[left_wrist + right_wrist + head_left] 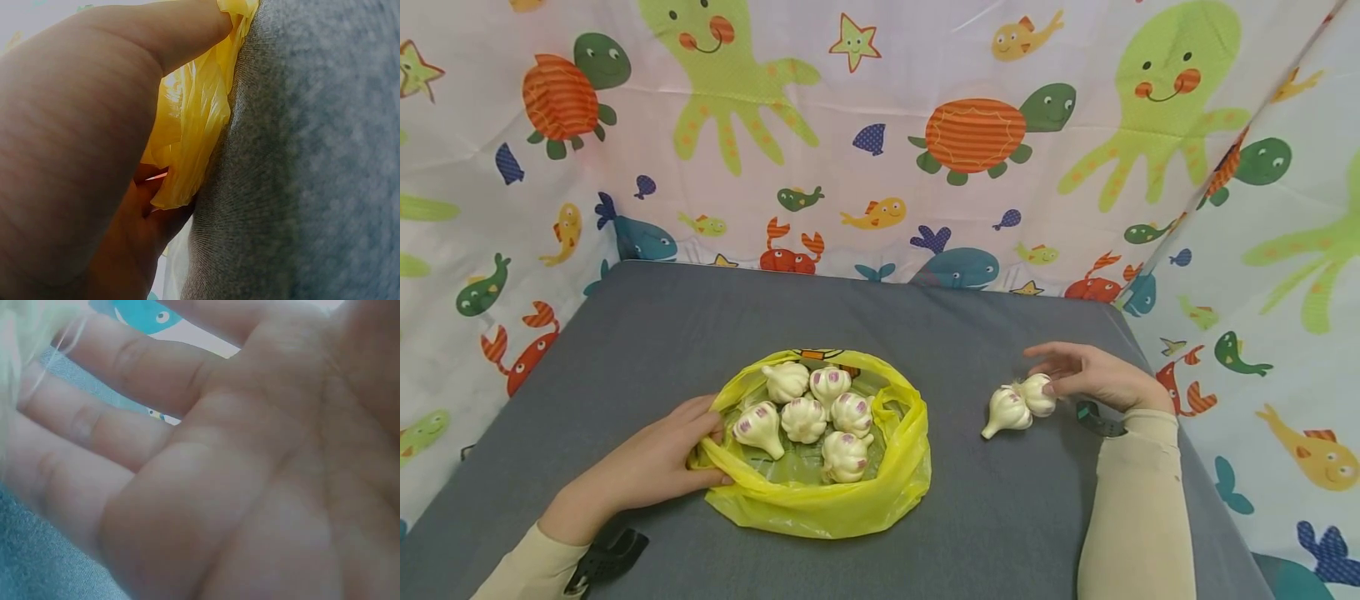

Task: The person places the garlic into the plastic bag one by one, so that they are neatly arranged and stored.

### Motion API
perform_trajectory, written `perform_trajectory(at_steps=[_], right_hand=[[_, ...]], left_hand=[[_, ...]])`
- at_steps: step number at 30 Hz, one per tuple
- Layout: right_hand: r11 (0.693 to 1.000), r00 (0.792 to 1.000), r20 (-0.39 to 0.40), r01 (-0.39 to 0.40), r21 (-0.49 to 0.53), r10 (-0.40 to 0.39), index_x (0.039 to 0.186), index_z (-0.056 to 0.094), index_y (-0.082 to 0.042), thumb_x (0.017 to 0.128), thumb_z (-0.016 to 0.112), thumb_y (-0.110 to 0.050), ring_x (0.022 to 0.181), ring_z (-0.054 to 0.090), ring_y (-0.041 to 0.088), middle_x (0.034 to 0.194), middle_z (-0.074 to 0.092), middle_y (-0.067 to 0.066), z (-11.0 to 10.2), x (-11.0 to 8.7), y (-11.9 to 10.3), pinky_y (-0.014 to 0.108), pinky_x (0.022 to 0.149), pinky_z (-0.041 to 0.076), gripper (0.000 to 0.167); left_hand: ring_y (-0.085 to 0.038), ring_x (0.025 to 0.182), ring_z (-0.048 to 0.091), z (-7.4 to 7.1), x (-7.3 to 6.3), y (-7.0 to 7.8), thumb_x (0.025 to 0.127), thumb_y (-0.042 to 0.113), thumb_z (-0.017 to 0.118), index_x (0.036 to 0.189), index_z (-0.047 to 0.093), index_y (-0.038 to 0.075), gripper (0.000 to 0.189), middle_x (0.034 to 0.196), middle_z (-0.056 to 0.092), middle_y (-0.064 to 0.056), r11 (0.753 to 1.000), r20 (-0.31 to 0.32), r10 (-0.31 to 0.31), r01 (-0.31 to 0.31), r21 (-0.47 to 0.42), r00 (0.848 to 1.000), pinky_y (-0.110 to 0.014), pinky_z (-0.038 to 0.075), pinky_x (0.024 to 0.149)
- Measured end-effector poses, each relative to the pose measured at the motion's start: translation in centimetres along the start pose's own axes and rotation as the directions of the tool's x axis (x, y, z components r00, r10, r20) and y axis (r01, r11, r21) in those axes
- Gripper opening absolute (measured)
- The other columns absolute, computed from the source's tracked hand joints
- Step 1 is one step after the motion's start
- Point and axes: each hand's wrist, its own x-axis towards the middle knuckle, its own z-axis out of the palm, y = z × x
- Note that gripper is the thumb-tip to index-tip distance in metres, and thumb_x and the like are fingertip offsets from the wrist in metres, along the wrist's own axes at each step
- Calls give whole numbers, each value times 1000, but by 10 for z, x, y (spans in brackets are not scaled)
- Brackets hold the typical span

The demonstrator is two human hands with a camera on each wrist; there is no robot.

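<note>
On the left of the grey desk (985, 517), the left hand's (658, 458) fingers grasp the left rim of a yellow bag (820, 510) holding garlic bulbs (804, 419). To the right, two loose bulbs (1009, 408) lie together; the right hand (1093, 373), fingers extended and released, is at the right-hand one.

yellow bag (820, 512): 1 | garlic bulbs inside (805, 419): 6 | loose garlic bulbs (1010, 407): 2 | wrist straps (610, 558): 2
</note>
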Motion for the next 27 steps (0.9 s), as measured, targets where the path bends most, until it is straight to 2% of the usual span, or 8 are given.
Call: perform_trajectory(at_steps=[5,16,27], right_hand=[[1000,999,-34,8,-12,-8,159,51,-10,99,76,-30,143,49,41,156,56,20,0,0,-2,45,102,53,69],[996,988,-138,66,-54,-73,156,55,-10,100,74,-27,134,57,38,147,65,16,1,-4,-7,46,98,55,62],[994,978,-184,80,-78,-93,151,60,-16,100,76,-25,129,61,33,143,67,14,0,-5,-17,48,96,55,55]], left_hand=[[-17,127,50,0,0,0,87,63,87,99,51,34,48,151,52,-2,1000,-4,1,-1,-3,1000,-32,44,82],[-18,128,50,-1,0,1,88,62,88,99,51,34,47,152,52,-3,1000,-2,2,-2,7,1000,-33,44,83],[-17,126,50,-1,0,1,87,64,87,99,52,34,48,149,54,0,1000,-10,1,-1,10,1000,-33,45,84]])
